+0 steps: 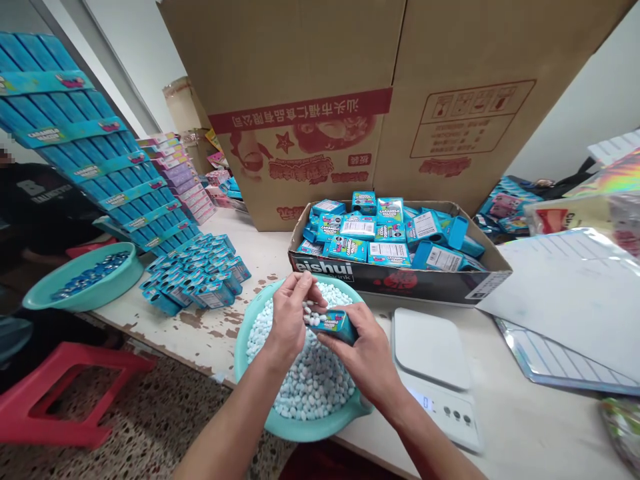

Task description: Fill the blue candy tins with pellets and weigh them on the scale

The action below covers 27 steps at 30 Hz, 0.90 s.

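Over a turquoise basin (249, 309) full of small white and pale blue candies (315, 380), my right hand (367, 347) grips a small blue candy box (333, 322) lying on its side. Its opening faces left, toward my other hand. Several candies (315, 313) sit in the curled fingers of my left hand (290, 313), right at the box's end. Behind the basin stands a low cardboard tray (345, 270) heaped with blue boxes (390, 230) like the one I hold.
A digital scale (431, 347) lies right of the basin. Grouped blue boxes (200, 273) stand to the left, near tall stacked display trays (115, 147). A second basin (125, 273) holds dark blue pieces. A large carton (310, 67) rises behind; a red stool (75, 393) and a person (40, 207) are left.
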Motion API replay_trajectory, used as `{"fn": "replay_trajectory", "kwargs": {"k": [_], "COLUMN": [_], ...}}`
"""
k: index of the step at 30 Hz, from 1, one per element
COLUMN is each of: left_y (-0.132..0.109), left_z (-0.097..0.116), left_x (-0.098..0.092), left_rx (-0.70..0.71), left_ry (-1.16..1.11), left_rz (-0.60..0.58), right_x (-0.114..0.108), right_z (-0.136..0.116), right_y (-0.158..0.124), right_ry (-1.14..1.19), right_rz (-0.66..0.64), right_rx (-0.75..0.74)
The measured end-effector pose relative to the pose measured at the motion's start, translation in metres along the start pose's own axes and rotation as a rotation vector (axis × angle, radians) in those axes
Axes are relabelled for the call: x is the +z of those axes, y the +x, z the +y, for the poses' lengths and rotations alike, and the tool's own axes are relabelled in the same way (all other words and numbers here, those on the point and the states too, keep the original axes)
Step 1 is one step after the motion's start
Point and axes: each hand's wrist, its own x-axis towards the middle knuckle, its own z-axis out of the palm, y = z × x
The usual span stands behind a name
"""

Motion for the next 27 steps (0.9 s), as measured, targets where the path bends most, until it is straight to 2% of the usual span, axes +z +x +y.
{"fn": "replay_trajectory", "kwargs": {"k": [9, 11, 13, 15, 16, 20, 23, 27], "left_y": [-0.01, -0.008, -0.004, 0.002, 0.005, 0.017, 0.022, 0.018], "left_z": [0.005, 0.006, 0.004, -0.002, -0.006, -0.026, -0.041, -0.054], "left_x": [0.006, 0.003, -0.007, -0.025, -0.035, -0.068, -0.072, -0.059], "left_rx": [-0.018, 0.017, 0.059, 0.095, 0.113, 0.229, 0.331, 0.339], "left_ry": [0.005, -0.006, 0.034, 0.226, 0.39, 1.072, 1.298, 1.472], "left_rz": [-0.048, -0.021, 0.016, 0.01, -0.037, -0.337, -0.359, -0.44], "right_x": [-0.004, -0.01, -0.02, -0.029, -0.033, -0.04, -0.04, -0.039], "right_z": [0.004, 0.007, 0.011, 0.016, 0.019, 0.026, 0.025, 0.023], "right_y": [0.001, -0.001, -0.005, -0.01, -0.012, -0.016, -0.017, -0.019], "right_ry": [0.08, 0.117, 0.144, 0.154, 0.149, 0.112, 0.131, 0.173], "right_rz": [0.006, 0.012, 0.076, 0.168, 0.189, 0.152, 0.18, 0.184], "right_rx": [-0.006, -0.008, -0.01, -0.019, -0.023, -0.024, -0.023, -0.017]}}
